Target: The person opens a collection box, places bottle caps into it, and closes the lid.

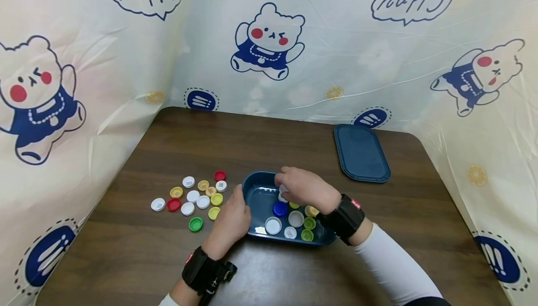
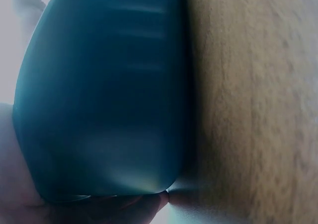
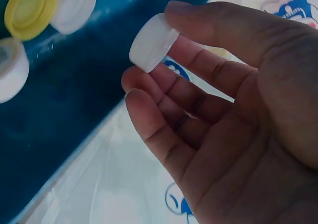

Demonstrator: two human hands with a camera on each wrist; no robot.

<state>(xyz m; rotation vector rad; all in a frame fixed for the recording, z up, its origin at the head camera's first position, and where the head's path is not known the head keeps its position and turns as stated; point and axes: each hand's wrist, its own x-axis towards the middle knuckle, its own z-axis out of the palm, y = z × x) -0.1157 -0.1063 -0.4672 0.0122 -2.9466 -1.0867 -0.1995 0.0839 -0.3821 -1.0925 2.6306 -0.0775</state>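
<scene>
A dark blue rectangular tray (image 1: 257,189) stands on the table with several bottle caps in it, among them a blue cap (image 1: 279,208), a large white cap (image 1: 273,225) and a green cap (image 1: 307,235). My left hand (image 1: 232,217) grips the tray's left end; in the left wrist view its fingers wrap round that end below the rim. Over the tray's far side, my right hand (image 1: 308,187) pinches a white bottle cap (image 3: 153,42) between thumb and fingertips. The cap is tilted, its side facing the right wrist camera.
Left of the tray lie several loose caps: white, yellow, a green one (image 1: 195,224) and a red one (image 1: 220,175). A dark blue lid (image 1: 362,154) lies at the back right of the wooden table (image 1: 269,278). A patterned curtain (image 1: 328,63) surrounds the table's back and sides.
</scene>
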